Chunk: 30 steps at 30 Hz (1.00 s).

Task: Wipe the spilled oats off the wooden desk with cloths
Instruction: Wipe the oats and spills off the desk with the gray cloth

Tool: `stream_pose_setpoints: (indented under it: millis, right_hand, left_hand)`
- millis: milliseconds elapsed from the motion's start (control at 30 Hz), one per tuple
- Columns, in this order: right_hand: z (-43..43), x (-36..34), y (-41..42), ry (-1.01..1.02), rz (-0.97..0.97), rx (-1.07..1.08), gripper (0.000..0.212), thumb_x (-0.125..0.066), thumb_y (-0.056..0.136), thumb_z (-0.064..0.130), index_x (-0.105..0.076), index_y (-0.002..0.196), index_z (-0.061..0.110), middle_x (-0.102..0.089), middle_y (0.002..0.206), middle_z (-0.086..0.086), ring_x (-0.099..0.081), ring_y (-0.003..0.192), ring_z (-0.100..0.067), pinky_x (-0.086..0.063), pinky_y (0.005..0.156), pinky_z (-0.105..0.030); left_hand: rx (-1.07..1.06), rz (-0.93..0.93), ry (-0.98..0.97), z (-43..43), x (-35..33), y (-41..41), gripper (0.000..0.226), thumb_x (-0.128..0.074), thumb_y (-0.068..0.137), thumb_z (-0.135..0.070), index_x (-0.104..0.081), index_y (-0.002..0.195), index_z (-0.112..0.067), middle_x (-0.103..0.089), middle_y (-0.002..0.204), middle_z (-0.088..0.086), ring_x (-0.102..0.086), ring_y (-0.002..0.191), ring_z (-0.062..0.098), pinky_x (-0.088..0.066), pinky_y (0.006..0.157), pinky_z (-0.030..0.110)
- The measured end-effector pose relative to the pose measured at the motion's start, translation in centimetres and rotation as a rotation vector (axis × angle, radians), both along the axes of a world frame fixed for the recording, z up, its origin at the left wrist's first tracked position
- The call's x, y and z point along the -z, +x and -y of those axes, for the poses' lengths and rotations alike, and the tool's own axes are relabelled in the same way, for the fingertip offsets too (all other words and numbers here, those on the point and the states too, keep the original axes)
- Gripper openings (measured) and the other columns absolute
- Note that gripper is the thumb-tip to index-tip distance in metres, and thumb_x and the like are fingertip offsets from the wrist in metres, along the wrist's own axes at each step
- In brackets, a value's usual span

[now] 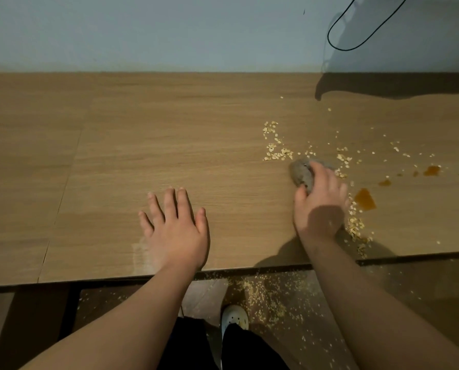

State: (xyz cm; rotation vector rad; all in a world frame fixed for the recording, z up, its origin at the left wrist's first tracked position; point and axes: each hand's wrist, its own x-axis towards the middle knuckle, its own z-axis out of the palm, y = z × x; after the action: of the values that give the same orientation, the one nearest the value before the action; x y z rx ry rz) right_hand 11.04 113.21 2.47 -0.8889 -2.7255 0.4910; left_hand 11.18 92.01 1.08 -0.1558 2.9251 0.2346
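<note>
gripping a bunched gray cloth with the right hand, down on the wooden tabletop. resting the left hand flat, fingers spread, well left of the cloth. spilled oats just beyond and right of the cloth; orange stains further right of it.

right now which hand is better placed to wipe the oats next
Right. The right hand holds the cloth beside the oats; the left hand lies flat on the desk, holding nothing, away from them.
</note>
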Motion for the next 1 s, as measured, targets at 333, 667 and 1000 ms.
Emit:
stream_pose_setpoints:
  millis: [333, 667, 1000]
  right_hand:
    - [0.9, 1.1, -4.1, 0.202, 0.052, -0.349, 0.038, -0.044, 0.094, 0.026, -0.045, 0.132, 0.031, -0.043, 0.14, 0.004, -0.042, 0.119, -0.023, -0.034, 0.096, -0.039]
    - [6.7, 0.8, -4.2, 0.045, -0.127, -0.589, 0.04, -0.065, 0.08, 0.011, -0.062, 0.117, 0.025, -0.058, 0.123, -0.001, -0.051, 0.105, -0.026, -0.039, 0.083, -0.037]
    - [-2.8, -0.4, -9.6, 0.119, 0.139, -0.018, 0.042, -0.045, 0.095, 0.024, -0.041, 0.137, 0.027, -0.04, 0.14, -0.004, -0.038, 0.12, -0.025, -0.032, 0.095, -0.037]
  left_hand:
    - [-0.013, -0.018, 0.046, 0.0, -0.4, -0.1, 0.059, -0.016, 0.098, -0.047, -0.006, 0.151, -0.024, -0.003, 0.159, 0.0, 0.013, 0.145, 0.024, 0.008, 0.115, 0.045]
    - [-0.041, -0.01, 0.098, -1.4, -0.8, -6.6, 0.049, -0.015, 0.099, -0.044, -0.014, 0.148, -0.04, 0.001, 0.159, -0.002, 0.011, 0.145, 0.025, 0.005, 0.115, 0.051]
    - [-0.07, 0.008, 0.043, -1.9, -0.4, -6.7, 0.051, -0.012, 0.098, -0.044, -0.002, 0.148, -0.041, 0.008, 0.159, -0.003, 0.017, 0.144, 0.024, 0.008, 0.115, 0.05]
